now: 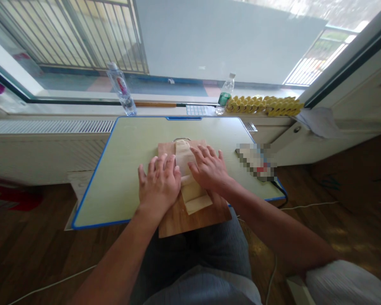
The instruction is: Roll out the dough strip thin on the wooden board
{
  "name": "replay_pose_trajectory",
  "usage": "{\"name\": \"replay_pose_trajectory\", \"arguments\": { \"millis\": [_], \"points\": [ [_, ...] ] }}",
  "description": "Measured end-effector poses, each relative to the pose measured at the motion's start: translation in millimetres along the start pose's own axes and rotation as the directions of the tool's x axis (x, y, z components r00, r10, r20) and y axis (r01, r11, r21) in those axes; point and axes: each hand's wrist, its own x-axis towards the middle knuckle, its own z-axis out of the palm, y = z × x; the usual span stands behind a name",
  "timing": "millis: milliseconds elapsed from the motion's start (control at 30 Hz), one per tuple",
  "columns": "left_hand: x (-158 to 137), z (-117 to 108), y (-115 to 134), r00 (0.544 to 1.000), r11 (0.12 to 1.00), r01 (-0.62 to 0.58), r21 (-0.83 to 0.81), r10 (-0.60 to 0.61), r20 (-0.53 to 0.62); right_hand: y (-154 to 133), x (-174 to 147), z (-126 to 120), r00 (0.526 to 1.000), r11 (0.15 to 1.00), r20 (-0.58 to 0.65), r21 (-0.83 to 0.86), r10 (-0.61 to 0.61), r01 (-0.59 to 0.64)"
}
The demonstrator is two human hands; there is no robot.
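A wooden board (174, 218) lies on the small table, its near edge jutting over my lap. On it runs a long cream-coloured strip (197, 201), soft-looking and folded across; I cannot tell whether it is cloth or dough. Its middle part is paler, nearly white. My left hand (160, 180) rests palm down along the strip's left side, fingers spread. From the right, my right hand (208, 166) lies palm down, fingers apart, its thumb and fingertips over the strip's edge. What lies under both palms is hidden.
The pale table (114, 182) has a blue rim. A blurred-out object (255, 163) with a black cable lies at its right. On the windowsill stand two plastic bottles, a clear one (122, 91) and a green-labelled one (225, 95), beside yellow egg-tray-like pieces (263, 106). White cables cross the floor.
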Motion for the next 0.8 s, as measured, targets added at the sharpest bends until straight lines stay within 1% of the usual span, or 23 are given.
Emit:
{"name": "replay_pose_trajectory", "arguments": {
  "millis": [167,300,400,467,533,800],
  "points": [
    [31,1,-10,0.998,1.0,0.007,0.029,-0.009,0.057,-2,28,-1,1.0,1.0,-0.016,0.022,-0.008,0.009],
    [57,3,-16,0.996,0.998,0.037,0.043,-0.04,0.085,-3,54,3,0.999,0.999,-0.026,0.032,0.02,-0.02],
    [67,4,-19,0.995,0.998,0.044,0.052,-0.049,0.088,-3,65,6,0.999,0.998,-0.027,0.04,0.041,-0.04],
    [65,4,-19,0.996,0.998,0.035,0.054,-0.039,0.078,-3,63,6,0.998,0.998,-0.053,0.045,0.034,-0.032],
    [57,4,-17,0.998,0.998,0.024,0.051,-0.027,0.058,-4,54,5,0.996,0.998,-0.083,0.049,0.028,-0.024],
    [12,8,-8,0.999,0.999,-0.018,0.051,0.02,-0.04,-3,3,7,0.985,0.999,-0.172,0.048,0.02,-0.012]
  ]
}}
